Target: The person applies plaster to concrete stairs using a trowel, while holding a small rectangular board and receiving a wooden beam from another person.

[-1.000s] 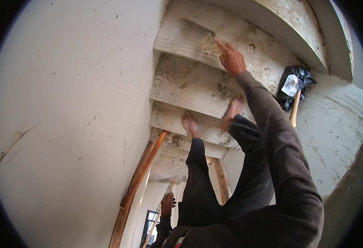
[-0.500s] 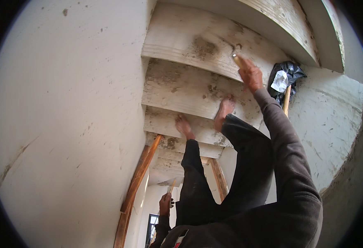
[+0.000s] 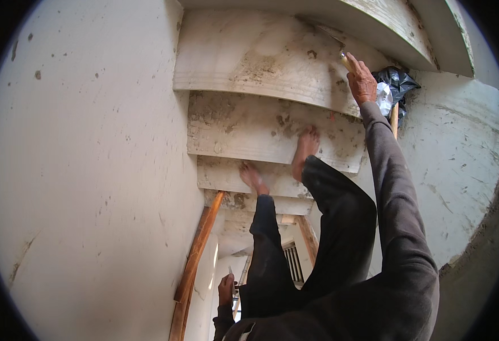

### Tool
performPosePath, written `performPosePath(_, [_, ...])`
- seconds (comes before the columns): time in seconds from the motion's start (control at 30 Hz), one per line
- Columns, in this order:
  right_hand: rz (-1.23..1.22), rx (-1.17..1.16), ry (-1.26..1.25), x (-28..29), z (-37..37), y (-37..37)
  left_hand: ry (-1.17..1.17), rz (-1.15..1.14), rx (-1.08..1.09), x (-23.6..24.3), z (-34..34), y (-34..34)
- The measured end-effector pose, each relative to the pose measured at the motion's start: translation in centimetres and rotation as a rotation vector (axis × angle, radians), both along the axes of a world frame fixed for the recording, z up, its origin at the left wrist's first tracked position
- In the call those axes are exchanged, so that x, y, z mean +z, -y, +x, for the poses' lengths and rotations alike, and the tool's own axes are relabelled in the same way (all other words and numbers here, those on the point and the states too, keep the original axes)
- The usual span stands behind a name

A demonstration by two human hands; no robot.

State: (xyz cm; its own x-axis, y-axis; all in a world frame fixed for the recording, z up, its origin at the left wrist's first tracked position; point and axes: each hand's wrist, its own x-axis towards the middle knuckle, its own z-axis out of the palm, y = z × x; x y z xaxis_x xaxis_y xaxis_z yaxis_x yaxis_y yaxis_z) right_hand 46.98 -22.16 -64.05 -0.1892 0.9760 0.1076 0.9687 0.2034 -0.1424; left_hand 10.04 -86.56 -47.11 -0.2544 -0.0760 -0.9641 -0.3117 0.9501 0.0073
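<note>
My right hand (image 3: 363, 82) grips the light wooden handle of a trowel (image 3: 331, 34). Its thin blade lies over the upper stair tread (image 3: 221, 51), close to the foot of the riser above. Dirt patches mark that tread. Low in the view, beside my left thigh, my left hand (image 3: 225, 288) is closed on a thin, pale, narrow object (image 3: 230, 271) pointing upward; its kind cannot be made out. Both of my bare feet stand on lower steps, the right one a step above the left.
A black plastic bag (image 3: 402, 82) with a white paper sits at the stair's right end, beside a wooden stick (image 3: 394, 120). A plastered wall (image 3: 90, 142) runs along the left. Wooden posts (image 3: 195, 256) stand below. Higher steps (image 3: 431, 40) curve to the upper right.
My right hand and the trowel have moved up and right, toward the riser and the black bag. The view has shifted slightly. My left hand still holds the thin object, now tilted differently.
</note>
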Motion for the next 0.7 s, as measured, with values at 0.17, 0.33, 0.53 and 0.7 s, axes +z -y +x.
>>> performPosePath(0.17, [-0.031,0.02,0.067,-0.7,1.6,-1.2,-0.004,-0.024,-0.044,-0.3,-0.2,-0.3])
performPosePath(0.33, [-0.113,0.079,-0.004,0.1,-0.4,0.0,0.014,-0.032,-0.045,-0.6,0.1,0.0])
performPosePath(0.53, [-0.248,0.155,-0.146,-0.2,-1.1,3.6,-0.008,-0.015,-0.053,0.4,0.7,-4.0])
performPosePath(0.7, [-0.465,0.351,-0.198,1.9,-4.3,8.1,-0.007,0.023,-0.032,0.2,1.1,-3.9])
